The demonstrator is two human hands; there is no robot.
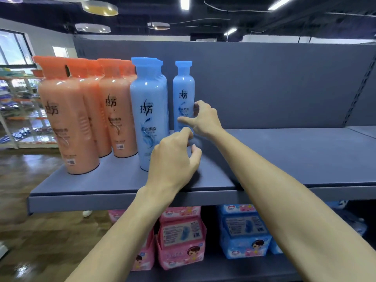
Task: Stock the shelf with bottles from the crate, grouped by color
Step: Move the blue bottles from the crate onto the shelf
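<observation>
Leftmost, orange bottles (81, 119) crowd the shelf's (130, 197) left end; blue bottles (149, 110) follow, the rear ones mostly hidden. Left hand (173, 159), fingers curled, holds nothing visible and blocks the front bottle's base. Right hand (203, 119) pinches the lone blue bottle (183, 86) toward the back edge. Pink packs (181, 237) and blue packs (244, 231) sit below.

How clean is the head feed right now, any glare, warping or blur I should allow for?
Head view: wide-angle bending curves the shelf edge and the left orange bottle; small highlights on the front blue bottle shoulders, labels still legible; ceiling strip lights blow out; packs on the lower shelf and both forearms look soft; left hand and right hand are sharp.
</observation>
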